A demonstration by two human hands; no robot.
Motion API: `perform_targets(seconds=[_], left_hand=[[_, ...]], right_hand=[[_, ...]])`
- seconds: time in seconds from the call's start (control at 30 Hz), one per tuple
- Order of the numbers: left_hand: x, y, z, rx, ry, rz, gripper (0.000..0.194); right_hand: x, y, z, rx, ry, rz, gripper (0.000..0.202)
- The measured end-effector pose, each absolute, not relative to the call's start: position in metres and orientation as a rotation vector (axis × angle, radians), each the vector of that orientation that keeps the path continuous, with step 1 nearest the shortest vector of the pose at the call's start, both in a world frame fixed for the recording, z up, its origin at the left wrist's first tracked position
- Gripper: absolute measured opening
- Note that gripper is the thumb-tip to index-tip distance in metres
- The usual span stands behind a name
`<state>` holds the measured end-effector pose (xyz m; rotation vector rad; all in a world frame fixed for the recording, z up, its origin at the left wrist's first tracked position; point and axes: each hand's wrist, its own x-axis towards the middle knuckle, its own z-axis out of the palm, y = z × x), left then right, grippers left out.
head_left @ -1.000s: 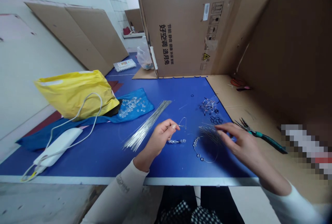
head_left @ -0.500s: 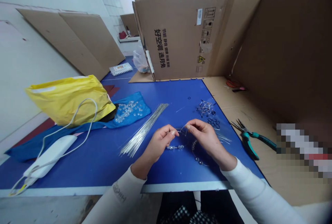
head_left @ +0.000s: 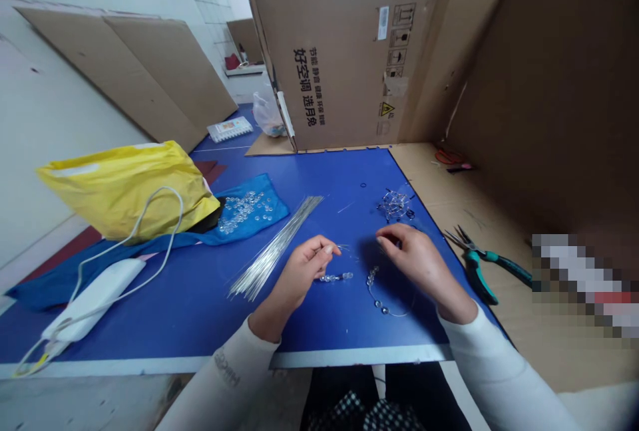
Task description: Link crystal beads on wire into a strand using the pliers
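My left hand [head_left: 303, 268] pinches a thin wire [head_left: 344, 247] between thumb and index finger; the wire's free end points right. A short row of clear beads [head_left: 337, 277] shows just below those fingers. To the right, my right hand [head_left: 417, 261] hovers over the blue table with fingers loosely curled and a gap between thumb and index finger. Nothing shows in its grasp. Below it lies a curved wire with clear beads [head_left: 378, 304], one part hidden by the hand. A tangle of beaded wire [head_left: 394, 205] sits beyond my right hand.
A bundle of silver wires [head_left: 277, 248] lies left of my hands. Clear beads [head_left: 244, 210] rest on blue cloth near a yellow bag [head_left: 130, 191] and a white power strip [head_left: 94, 298]. Pliers [head_left: 476, 261] lie right. Cardboard [head_left: 349, 72] stands behind.
My right hand has let go of the wire and moved right, now covering the black rings and loose wires there. My left hand keeps its pinch, nearly in place.
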<state>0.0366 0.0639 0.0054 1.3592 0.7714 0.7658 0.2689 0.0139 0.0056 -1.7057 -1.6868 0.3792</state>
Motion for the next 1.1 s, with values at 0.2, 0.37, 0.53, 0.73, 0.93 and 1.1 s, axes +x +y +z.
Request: perform_targets(seconds=[0.2, 0.37, 0.53, 0.73, 0.93, 1.1], left_hand=[[0.037, 0.066, 0.002, 1.420, 0.837, 0.827, 0.022], [0.039, 0.069, -0.001, 1.379, 0.836, 0.950, 0.020], [0.039, 0.069, 0.000, 1.509, 0.909, 1.058, 0.021], [0.042, 0.063, 0.004, 2.258, 0.903, 1.034, 0.020], [0.046, 0.057, -0.001, 2.586, 0.630, 0.646, 0.021], [0.047, 0.053, -0.002, 2.676, 0.612, 0.314, 0.024]], right_hand=[[0.301, 0.003, -0.006, -2.142, -2.068, -0.163, 0.017], [0.301, 0.004, -0.022, -2.075, -2.180, -0.198, 0.016], [0.301, 0.008, -0.026, -2.054, -2.169, -0.215, 0.022], [0.301, 0.007, -0.019, -2.095, -2.020, -0.213, 0.022], [0.304, 0.011, -0.016, -1.929, -1.651, 0.209, 0.018], [0.306, 0.013, -0.018, -1.816, -1.463, 0.417, 0.018]])
